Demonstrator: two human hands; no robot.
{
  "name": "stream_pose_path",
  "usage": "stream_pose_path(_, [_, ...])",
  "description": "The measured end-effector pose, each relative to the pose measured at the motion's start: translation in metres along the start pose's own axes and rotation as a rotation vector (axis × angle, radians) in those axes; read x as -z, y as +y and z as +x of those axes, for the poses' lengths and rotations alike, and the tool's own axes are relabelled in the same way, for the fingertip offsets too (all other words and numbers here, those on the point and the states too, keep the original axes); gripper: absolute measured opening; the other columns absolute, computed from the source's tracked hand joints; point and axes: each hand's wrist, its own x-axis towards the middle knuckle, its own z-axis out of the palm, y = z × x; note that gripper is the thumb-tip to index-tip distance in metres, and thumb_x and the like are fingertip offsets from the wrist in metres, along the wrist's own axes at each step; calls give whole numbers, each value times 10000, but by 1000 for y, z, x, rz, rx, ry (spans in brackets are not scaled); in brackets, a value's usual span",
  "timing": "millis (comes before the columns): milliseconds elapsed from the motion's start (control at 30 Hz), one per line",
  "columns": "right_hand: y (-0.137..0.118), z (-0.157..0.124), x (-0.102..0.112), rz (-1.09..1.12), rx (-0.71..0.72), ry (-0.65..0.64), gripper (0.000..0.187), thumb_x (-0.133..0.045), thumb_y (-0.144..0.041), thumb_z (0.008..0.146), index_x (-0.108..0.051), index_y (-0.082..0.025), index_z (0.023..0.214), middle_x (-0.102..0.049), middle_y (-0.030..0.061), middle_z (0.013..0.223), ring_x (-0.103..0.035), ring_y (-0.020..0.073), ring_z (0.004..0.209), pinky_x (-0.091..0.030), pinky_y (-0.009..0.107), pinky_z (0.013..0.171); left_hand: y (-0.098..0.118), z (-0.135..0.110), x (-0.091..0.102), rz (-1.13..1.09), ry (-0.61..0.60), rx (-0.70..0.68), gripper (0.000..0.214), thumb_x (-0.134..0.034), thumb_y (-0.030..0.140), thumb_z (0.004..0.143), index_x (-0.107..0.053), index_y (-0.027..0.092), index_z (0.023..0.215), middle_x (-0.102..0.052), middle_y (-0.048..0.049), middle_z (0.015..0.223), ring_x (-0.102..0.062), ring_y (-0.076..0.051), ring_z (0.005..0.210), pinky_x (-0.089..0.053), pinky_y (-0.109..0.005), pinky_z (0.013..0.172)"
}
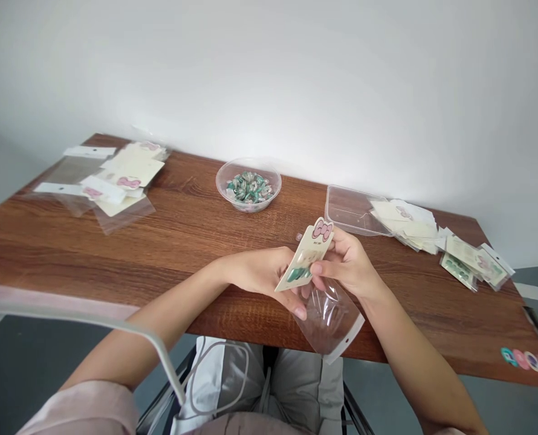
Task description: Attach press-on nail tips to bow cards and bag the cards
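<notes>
My right hand (pixel 348 260) pinches a cream card (pixel 312 249) by its edge, the thumb on its front. The card is tilted and has a pink bow at the top. Several small green and pale hair clips (pixel 298 273) are on its front. My left hand (pixel 264 272) is behind and below the card, fingers curled on a clear plastic bag (pixel 330 317). The bag hangs over the table's front edge with its white holed header strip pointing down. The card hides part of the left fingers.
A clear bowl (pixel 272 196) of green and pale clips stands at the back. Bags and bow cards (pixel 137 169) lie at left. A clear tray (pixel 355 211), stacked cards (pixel 407 220) and packed cards (pixel 462 269) lie at right. A white cable (pixel 160 347) crosses the lower left.
</notes>
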Motion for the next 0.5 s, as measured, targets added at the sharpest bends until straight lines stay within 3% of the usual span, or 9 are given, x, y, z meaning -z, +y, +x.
stream_pose_path(200, [2,-6,1,-28,-31,-25,439,-924,-380,752,-677,-239,1087,-790,1,884,-718,142,628,-618,250,552,2,-2,0,40,-80,16,499,-927,390,723,-750,206,1151,-733,-46,916,-689,-191,829,-582,-301,762])
stream_pose_path(400, [2,-11,-2,-46,-93,-74,419,-899,-356,788,-677,-220,1116,-804,14,900,-732,156,597,-584,238,478,6,-2,2,66,-118,7,493,-937,378,703,-738,207,1121,-727,-42,933,-676,-198,848,-568,-292,756])
stream_pose_path(500, [3,-15,-2,-106,-70,-70,378,-897,-331,794,-695,-225,1096,-810,20,934,-747,164,638,-604,254,529,4,-2,3,68,-167,43,499,-930,388,718,-733,208,1140,-733,-43,915,-680,-203,851,-572,-294,769])
